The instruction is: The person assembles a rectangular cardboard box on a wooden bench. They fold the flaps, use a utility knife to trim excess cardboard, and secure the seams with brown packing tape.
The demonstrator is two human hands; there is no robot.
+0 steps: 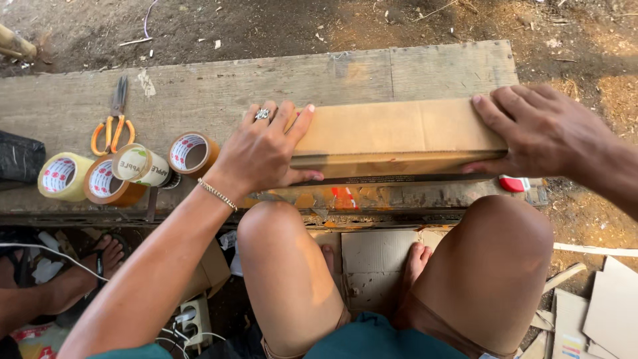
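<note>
A flat folded brown cardboard box (399, 136) lies on a worn wooden bench (199, 93). My left hand (262, 156), wearing a ring and a bracelet, presses on the box's left end with its fingers spread over the top and the thumb on the near edge. At the right end, my right hand (541, 133) lies flat on the box, its fingers curling over the near edge. Each hand grips its end of the box.
Several tape rolls (106, 179) sit at the bench's left end, with orange-handled scissors (114, 123) behind them. A red and white object (515, 183) lies under my right hand. Cardboard pieces (608, 312) lie on the dirt ground. Another person's foot (100, 259) shows lower left.
</note>
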